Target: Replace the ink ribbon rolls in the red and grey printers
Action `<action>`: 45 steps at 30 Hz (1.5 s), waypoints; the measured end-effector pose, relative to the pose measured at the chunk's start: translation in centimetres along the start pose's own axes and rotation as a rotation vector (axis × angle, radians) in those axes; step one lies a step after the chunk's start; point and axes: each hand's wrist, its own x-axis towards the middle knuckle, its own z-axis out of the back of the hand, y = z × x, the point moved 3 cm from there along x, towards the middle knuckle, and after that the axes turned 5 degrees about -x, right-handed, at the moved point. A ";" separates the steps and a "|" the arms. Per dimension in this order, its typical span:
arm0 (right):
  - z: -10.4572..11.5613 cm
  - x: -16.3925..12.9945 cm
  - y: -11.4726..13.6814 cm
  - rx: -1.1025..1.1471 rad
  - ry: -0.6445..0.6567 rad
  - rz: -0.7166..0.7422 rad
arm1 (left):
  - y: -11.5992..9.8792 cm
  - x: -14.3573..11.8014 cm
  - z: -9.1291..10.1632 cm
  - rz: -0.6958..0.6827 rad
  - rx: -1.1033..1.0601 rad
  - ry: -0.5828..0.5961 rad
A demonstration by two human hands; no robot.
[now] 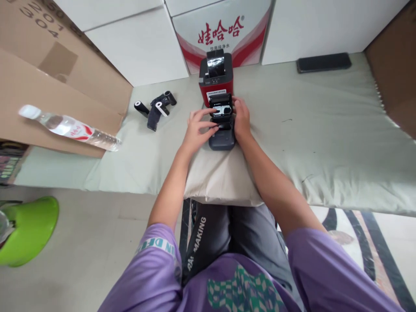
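1. While our left hand (196, 130) reaches over the small dark device (222, 141), its fingertips touch the opened upper part; we cannot tell whether that grip is closed on a piece there.
2. Our right hand (242, 119) is set against the device's right side, fingers bent towards its far end; we cannot tell from here how firmly that grip is closed.
3. We have the device lying on the cloth-covered surface (325, 112), its lid (221, 99) raised, right in front of a red and black machine (211, 84).
4. Beyond that machine we see a white carton (243, 34) with red lettering.
5. To our left lie black rolls and strips (155, 113), and further off a clear bottle (78, 130) beside a cardboard box (42, 99).
6. Far to our right lies a flat black object (324, 63).
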 end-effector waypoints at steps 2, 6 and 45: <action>0.2 -0.3 0.5 0.073 -0.043 -0.036 | -0.2 -0.2 -0.5 -0.001 0.025 -0.070; 0.4 -0.8 1.5 0.103 -0.066 -0.051 | -0.8 -0.5 -1.2 0.009 0.017 -0.098; 3.7 -4.8 2.5 -0.163 -0.119 -0.121 | 4.2 1.2 -5.0 0.244 -0.709 -0.170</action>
